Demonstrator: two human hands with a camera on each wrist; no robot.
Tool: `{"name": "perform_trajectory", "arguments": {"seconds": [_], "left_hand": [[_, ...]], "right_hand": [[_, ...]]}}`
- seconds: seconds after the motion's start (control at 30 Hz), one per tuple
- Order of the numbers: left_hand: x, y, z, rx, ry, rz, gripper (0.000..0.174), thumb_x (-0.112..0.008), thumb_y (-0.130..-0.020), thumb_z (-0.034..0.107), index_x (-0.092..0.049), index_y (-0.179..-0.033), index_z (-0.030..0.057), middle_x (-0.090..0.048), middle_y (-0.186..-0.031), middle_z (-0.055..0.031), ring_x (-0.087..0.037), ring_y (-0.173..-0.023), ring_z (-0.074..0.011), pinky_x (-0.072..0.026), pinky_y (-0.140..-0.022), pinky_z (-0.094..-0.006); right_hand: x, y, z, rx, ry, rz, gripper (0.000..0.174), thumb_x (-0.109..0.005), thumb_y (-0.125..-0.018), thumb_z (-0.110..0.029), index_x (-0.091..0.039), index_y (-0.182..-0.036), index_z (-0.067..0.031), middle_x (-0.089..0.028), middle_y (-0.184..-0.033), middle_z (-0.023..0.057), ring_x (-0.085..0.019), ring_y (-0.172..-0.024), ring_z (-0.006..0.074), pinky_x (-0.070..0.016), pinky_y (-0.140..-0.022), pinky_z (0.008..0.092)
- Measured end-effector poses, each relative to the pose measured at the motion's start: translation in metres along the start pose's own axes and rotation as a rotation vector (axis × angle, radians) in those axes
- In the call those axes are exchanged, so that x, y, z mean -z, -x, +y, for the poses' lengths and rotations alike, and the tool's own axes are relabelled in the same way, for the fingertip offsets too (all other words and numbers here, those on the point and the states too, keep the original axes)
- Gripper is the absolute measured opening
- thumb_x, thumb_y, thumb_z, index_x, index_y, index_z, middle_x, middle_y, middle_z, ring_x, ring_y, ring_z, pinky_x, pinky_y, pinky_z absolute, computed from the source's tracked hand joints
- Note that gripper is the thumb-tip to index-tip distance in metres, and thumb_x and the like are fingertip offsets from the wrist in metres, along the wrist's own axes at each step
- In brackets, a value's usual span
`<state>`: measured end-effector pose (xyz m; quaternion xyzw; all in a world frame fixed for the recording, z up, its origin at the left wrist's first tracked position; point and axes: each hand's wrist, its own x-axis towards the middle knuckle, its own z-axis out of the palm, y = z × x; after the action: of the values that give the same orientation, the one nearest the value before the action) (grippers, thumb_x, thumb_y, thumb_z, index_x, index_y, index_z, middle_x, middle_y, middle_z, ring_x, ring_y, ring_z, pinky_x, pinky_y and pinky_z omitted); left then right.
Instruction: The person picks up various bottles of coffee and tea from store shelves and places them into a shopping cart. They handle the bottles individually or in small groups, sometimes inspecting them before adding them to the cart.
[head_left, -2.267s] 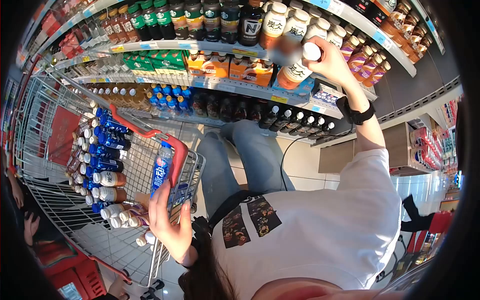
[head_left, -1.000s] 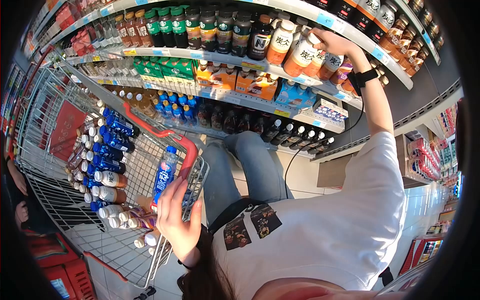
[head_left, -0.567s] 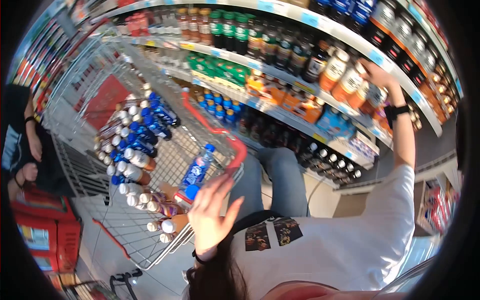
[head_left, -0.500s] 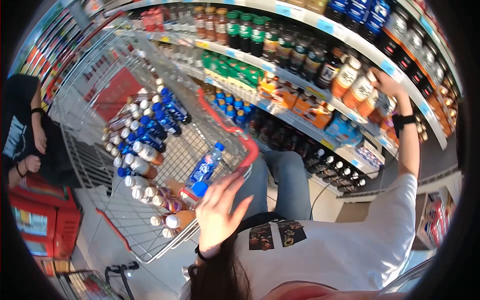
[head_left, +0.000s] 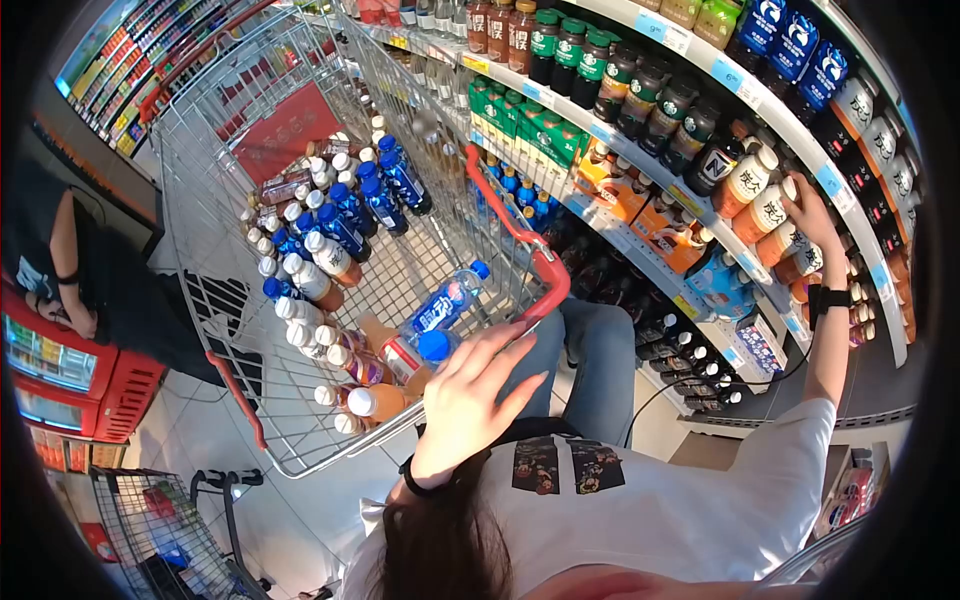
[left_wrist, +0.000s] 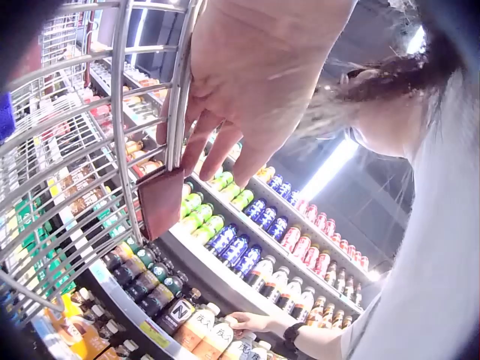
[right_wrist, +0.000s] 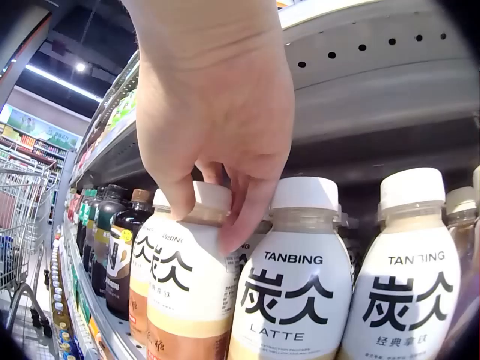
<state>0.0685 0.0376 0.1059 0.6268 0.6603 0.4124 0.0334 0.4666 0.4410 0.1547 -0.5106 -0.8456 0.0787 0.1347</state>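
Note:
My right hand (head_left: 815, 220) reaches to the shelf and grips a white-capped latte bottle (right_wrist: 187, 289) round its cap and neck from above. That bottle stands upright in the front row, beside another latte bottle (right_wrist: 292, 277) of the same brand. My left hand (head_left: 475, 395) lies with fingers extended at the red handle (head_left: 550, 285) of the shopping cart, holding nothing. Right by its fingers in the cart are a blue-capped drink bottle (head_left: 445, 305) lying tilted and a second blue cap (head_left: 434, 346). In the left wrist view, my left hand (left_wrist: 259, 82) overlaps the cart's wires.
Several blue-capped bottles (head_left: 385, 205) and white-capped bottles (head_left: 332, 258) stand in the cart. Dark coffee bottles (head_left: 655, 115) line the shelf left of the lattes. A person in dark clothes (head_left: 120, 290) stands beyond the cart, near a red cooler (head_left: 75, 365). Another cart (head_left: 150, 525) is at lower left.
My right hand has brought the latte bottle from in front of the shelf into the row and still grips it. The head view has turned left; my left hand stays by the cart handle.

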Motion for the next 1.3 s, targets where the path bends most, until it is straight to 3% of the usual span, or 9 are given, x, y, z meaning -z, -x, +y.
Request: {"name": "perform_trajectory", "arguments": {"seconds": [0.23,0.37,0.67,0.77,0.93,0.97,1.07,1.17,1.3], "left_hand": [[0.0,0.003,-0.004,-0.028,0.006,0.008,0.036,-0.073,-0.068,0.015,-0.063,-0.101,0.0046,-0.06,-0.108,-0.007,-0.06,-0.096,-0.0251,-0.0487,-0.078,-0.0322],[0.03,0.028,-0.01,-0.211,-0.104,0.108,0.029,-0.07,-0.073,0.018,-0.063,-0.098,0.0038,-0.063,-0.101,-0.0081,-0.061,-0.087,-0.0225,-0.0481,-0.073,-0.0337],[0.105,0.114,-0.05,0.234,-0.686,0.639,0.019,-0.059,-0.074,-0.007,-0.064,-0.09,0.0004,-0.065,-0.076,-0.0088,-0.06,-0.064,-0.0211,-0.0445,-0.059,-0.0291],[0.118,0.127,-0.065,0.343,-0.784,0.668,0.013,-0.057,-0.076,-0.006,-0.064,-0.085,-0.0008,-0.065,-0.072,-0.0078,-0.06,-0.064,-0.0211,-0.0439,-0.059,-0.0296],[0.119,0.134,-0.072,0.299,-0.41,0.716,0.015,-0.053,-0.074,-0.006,-0.058,-0.061,-0.001,-0.06,-0.058,-0.006,-0.055,-0.057,-0.0194,-0.0407,-0.057,-0.0281],[0.118,0.138,-0.075,0.297,-0.333,0.748,0.015,-0.054,-0.074,-0.006,-0.058,-0.06,-0.0016,-0.059,-0.056,-0.0056,-0.054,-0.055,-0.0186,-0.04,-0.057,-0.0279],[0.116,0.142,-0.079,0.267,-0.322,0.79,0.018,-0.049,-0.082,-0.003,-0.064,-0.072,-0.0065,-0.049,-0.049,-0.002,-0.035,-0.041,-0.0044,-0.0235,-0.043,-0.0218],[0.114,0.141,-0.079,0.303,-0.303,0.83,0.019,-0.049,-0.084,-0.003,-0.065,-0.074,-0.006,-0.047,-0.05,-0.0011,-0.033,-0.041,-0.0036,-0.0229,-0.044,-0.0222],[0.11,0.141,-0.081,0.31,-0.271,0.904,0.019,-0.051,-0.086,-0.001,-0.065,-0.076,-0.0066,-0.046,-0.05,0.0006,-0.032,-0.043,-0.0017,-0.0239,-0.045,-0.0196]], "right_hand": [[-0.049,-0.011,0.036,0.106,0.253,0.393,0.055,-0.063,-0.083,-0.029,-0.038,-0.126,-0.0068,-0.055,-0.089,0.0211,-0.059,-0.076,0.0373,-0.0456,-0.065,0.0421],[-0.053,-0.016,0.049,0.11,0.264,0.398,0.055,-0.062,-0.084,-0.029,-0.037,-0.128,-0.0097,-0.054,-0.093,0.0222,-0.058,-0.08,0.0382,-0.0458,-0.065,0.043],[-0.049,-0.019,0.065,0.125,0.293,0.356,0.059,-0.057,-0.087,-0.036,-0.033,-0.131,-0.0044,-0.057,-0.093,0.0231,-0.058,-0.082,0.0391,-0.0462,-0.069,0.0437],[-0.053,-0.021,0.075,-0.165,0.559,0.443,0.063,-0.052,-0.087,-0.045,-0.032,-0.13,-0.0025,-0.059,-0.099,0.0267,-0.059,-0.087,0.0422,-0.0475,-0.072,0.046],[-0.018,-0.001,-0.139,-0.01,0.227,0.09,0.036,-0.058,-0.087,-0.033,-0.057,-0.099,0.0002,-0.061,-0.08,0.0164,-0.06,-0.068,0.0272,-0.0458,-0.064,0.0345],[-0.02,-0.01,-0.152,0.265,0.125,0.142,0.03,-0.058,-0.088,-0.026,-0.055,-0.101,0.001,-0.06,-0.08,0.0125,-0.056,-0.069,0.0187,-0.0444,-0.067,0.0289],[-0.011,-0.015,-0.258,0.441,-0.098,0.062,0.03,-0.061,-0.086,-0.019,-0.054,-0.109,-0.0013,-0.056,-0.086,0.0019,-0.051,-0.078,0.0084,-0.0423,-0.072,0.0237],[-0.006,-0.013,-0.369,0.657,-0.087,-0.023,0.038,-0.065,-0.083,-0.022,-0.054,-0.115,-0.0042,-0.048,-0.079,-0.0013,-0.049,-0.078,0.0062,-0.0414,-0.073,0.0216],[-0.027,0.01,-0.5,0.926,-0.039,-0.102,0.044,-0.068,-0.078,-0.022,-0.053,-0.117,-0.0093,-0.056,-0.094,0.008,-0.058,-0.085,0.0184,-0.0474,-0.073,0.0315]]}}
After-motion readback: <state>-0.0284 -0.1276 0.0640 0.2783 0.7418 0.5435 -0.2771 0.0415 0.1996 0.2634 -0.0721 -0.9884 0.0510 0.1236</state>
